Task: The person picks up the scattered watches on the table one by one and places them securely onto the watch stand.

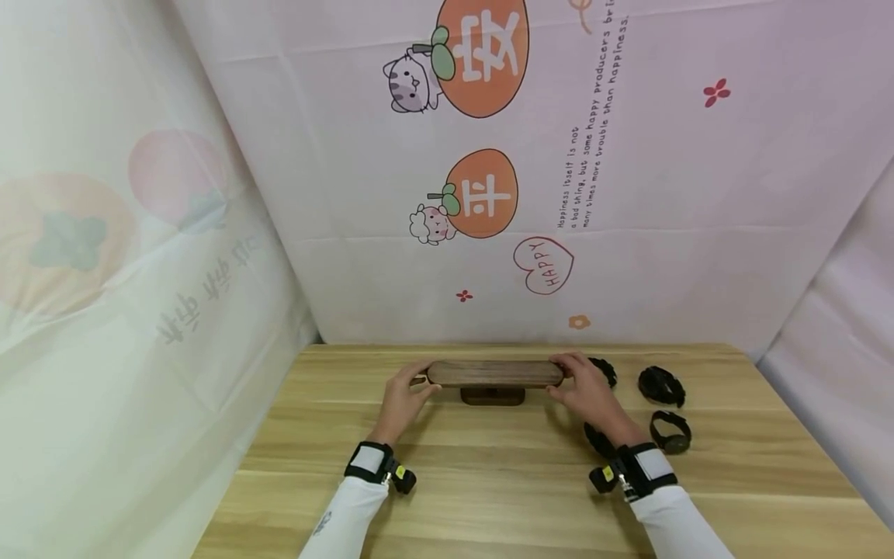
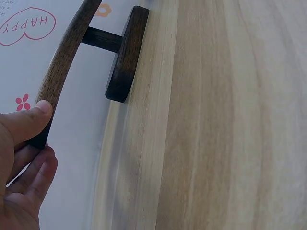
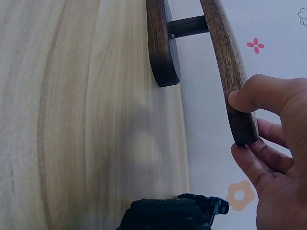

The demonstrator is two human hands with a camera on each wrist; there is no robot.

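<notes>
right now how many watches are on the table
4 visible watches: one partly behind the right hand, one by its wrist, two farther right; others may be hidden.

Printed white backdrop [image 1: 663, 287], wood-grain tabletop [image 1: 496, 481], black wristband [image 1: 674, 444] near what seem dark watches [image 1: 660, 385]

We see a wooden surface [image 1: 503, 497] with pale and brownish stripes of grain. On its right side lie a black watch [image 1: 661, 386], a black band [image 1: 672, 442] near it, and two dark objects [image 1: 604, 372], partly hidden. Whether the dark stand's base [image 1: 482, 399] touches it, we cannot tell.
</notes>
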